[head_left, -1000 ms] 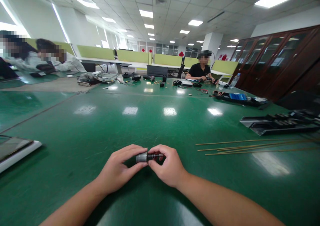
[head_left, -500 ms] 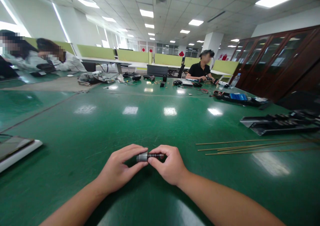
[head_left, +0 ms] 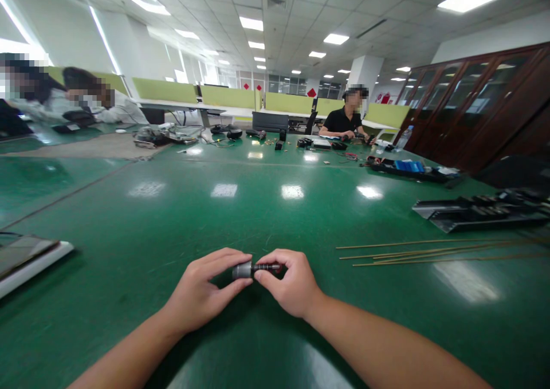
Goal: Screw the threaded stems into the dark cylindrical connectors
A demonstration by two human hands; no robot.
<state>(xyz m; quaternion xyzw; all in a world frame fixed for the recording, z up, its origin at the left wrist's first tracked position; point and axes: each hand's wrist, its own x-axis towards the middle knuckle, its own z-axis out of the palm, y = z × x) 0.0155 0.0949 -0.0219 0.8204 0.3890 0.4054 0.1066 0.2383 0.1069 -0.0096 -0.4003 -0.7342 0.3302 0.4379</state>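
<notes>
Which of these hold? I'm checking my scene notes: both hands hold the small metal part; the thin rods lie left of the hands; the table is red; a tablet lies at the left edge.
1. Both the left hand and the right hand hold the small metal part: true.
2. The thin rods lie left of the hands: false, they lie to the right.
3. The table is red: false, it is green.
4. A tablet lies at the left edge: true.

We see the left hand [head_left: 201,294] and right hand [head_left: 289,286] pinching a small metal cylinder [head_left: 251,270] together above the green table [head_left: 258,205], thin rods [head_left: 429,251] nearby.
</notes>
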